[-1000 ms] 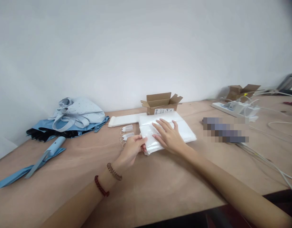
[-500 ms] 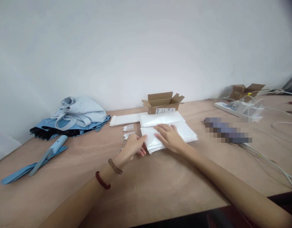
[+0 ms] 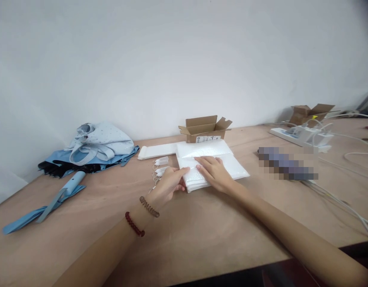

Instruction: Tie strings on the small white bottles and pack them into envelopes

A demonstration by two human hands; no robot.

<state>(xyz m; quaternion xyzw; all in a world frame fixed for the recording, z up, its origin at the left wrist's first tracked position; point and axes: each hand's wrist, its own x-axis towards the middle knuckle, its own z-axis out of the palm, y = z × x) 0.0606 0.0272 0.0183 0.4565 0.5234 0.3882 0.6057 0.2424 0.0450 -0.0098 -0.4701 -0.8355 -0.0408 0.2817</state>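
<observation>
Cardboard box [image 3: 205,128] label [image 3: 207,139] unreadable behind bags [image 3: 228,165].

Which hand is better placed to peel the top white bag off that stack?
Probably the left hand: its fingers already pinch the stack of white bags at the near-left corner, while the right hand lies flat on top.

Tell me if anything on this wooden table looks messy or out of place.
Mildly: a folded light-blue umbrella and a crumpled pale-blue garment lie heaped at the left, and white cables trail loosely at the right. The stack of white plastic bags under both hands looks tidy.
</observation>
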